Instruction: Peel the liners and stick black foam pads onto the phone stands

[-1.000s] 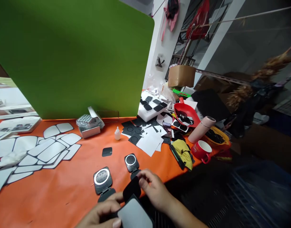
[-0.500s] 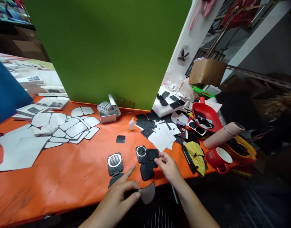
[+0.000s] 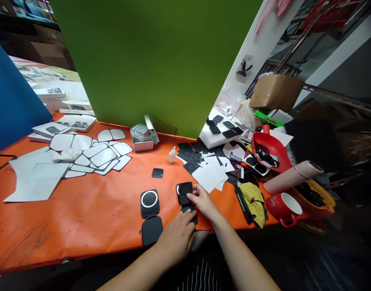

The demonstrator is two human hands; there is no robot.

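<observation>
My right hand pinches the edge of a thin black square pad with a circle on it. The pad lies over the upper half of a small hinged black device, hiding most of that half. My left hand rests with its fingers flat on the device's lower half, partly covering it. To the left, a second hinged black device lies unfolded, its white ring and grid showing. Below my hands, at the table edge, a greyish piece shows in part; whether anything holds it I cannot tell.
A small dark square and a white dropper bottle stand beyond the devices. White rounded sheets lie left. Right are black pads and paper, a yellow cloth and a red mug. A green panel rises behind.
My right hand has moved the pad left onto the device's upper half, covering its ring. My left hand has moved right and flattened onto the lower half. The view has shifted slightly.
</observation>
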